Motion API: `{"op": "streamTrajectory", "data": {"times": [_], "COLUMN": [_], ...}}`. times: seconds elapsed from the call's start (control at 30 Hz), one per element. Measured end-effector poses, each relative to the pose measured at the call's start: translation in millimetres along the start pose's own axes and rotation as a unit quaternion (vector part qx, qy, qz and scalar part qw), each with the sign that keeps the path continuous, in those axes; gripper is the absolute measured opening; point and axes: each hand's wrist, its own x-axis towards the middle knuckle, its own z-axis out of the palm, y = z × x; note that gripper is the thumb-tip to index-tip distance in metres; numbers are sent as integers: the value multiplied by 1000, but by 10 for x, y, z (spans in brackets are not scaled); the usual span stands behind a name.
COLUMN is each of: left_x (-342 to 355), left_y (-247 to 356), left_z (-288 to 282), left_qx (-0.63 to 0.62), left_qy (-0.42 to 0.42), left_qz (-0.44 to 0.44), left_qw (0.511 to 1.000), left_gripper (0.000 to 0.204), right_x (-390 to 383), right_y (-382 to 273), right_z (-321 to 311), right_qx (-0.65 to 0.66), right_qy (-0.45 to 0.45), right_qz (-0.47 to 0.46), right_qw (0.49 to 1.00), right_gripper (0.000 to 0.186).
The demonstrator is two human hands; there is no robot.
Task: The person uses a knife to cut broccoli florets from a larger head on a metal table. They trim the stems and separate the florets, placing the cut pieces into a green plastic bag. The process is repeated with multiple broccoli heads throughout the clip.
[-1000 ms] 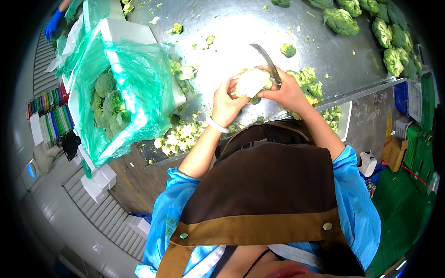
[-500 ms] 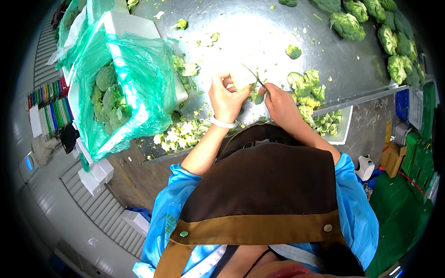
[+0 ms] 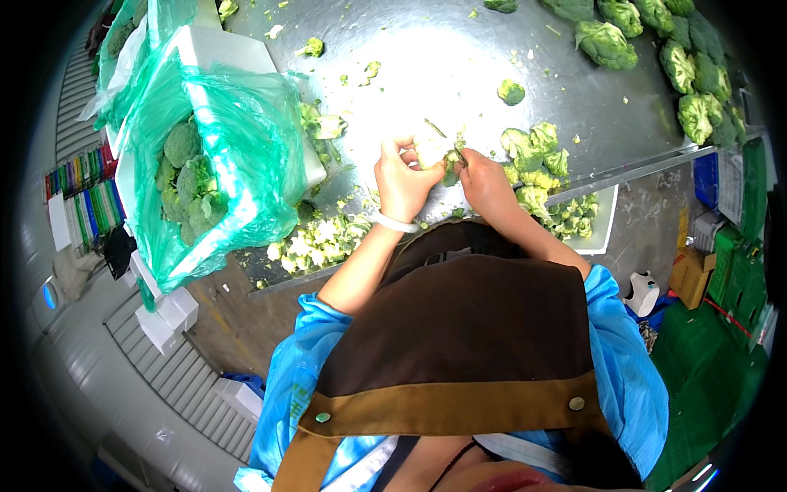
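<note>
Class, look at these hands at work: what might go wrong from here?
The knife in the right hand is close to the left hand holding the broccoli piece, so a slip might cut it. The florets lie near the edge of the table; a bump could knock some off.

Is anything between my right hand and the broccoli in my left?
Only the knife: the right hand grips it, its blade at the broccoli in the left hand. Glare hides whether it touches. Nothing else visible intervenes.
</note>
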Motion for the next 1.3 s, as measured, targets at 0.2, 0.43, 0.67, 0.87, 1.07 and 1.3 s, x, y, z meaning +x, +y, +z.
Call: {"op": "streamTrajectory", "data": {"times": [0.2,0.43,0.67,0.87,1.07,1.3], "left_x": [145,275,300,382,436,351], "left_y": [-227,-556,-554,-413,-166,-82], "left_z": [-10,-11,282,340,134,-115], "left_qx": [-75,-172,120,174,-146,-378], "left_qy": [-62,-116,-152,-128,-249,-211], "left_qz": [-10,-65,61,157,-14,-174], "left_qw": [995,976,979,964,957,884], "left_gripper": [50,51,52,55,51,47], "right_x": [104,99,333,772,535,132], "right_y": [87,262,431,532,165,197], "right_z": [-192,-557,-443,-351,-735,-1092], "right_qx": [331,401,-89,-86,106,215], "right_qy": [-230,-177,155,-14,-53,62], "right_qz": [152,212,-9,85,-87,135], "right_qw": [903,874,984,993,989,965], "right_gripper": [16,17,51,53,32,16]}}
